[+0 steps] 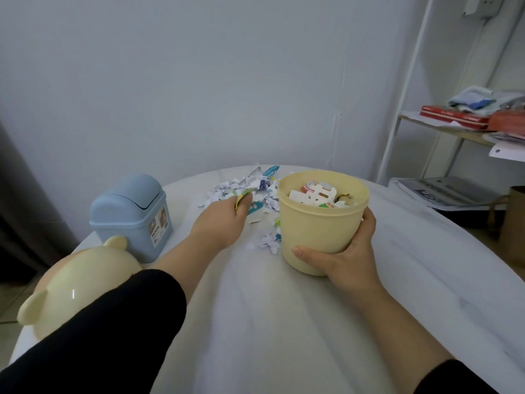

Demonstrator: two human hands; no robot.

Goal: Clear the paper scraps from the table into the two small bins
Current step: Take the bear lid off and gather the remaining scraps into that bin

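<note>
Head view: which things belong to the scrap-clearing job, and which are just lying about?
Job: paper scraps, gripped by left hand; yellow bin, held by right hand; blue bin; bear-shaped lid, off.
Lying about: red books, folded cloths, printed sheets, brown bag.

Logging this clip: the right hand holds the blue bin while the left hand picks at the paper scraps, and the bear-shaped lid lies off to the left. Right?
No. The head view shows the right hand holding the yellow bin; the blue bin stands untouched at the left. The left hand does pick at the paper scraps, bear-shaped lid lying left.
</note>
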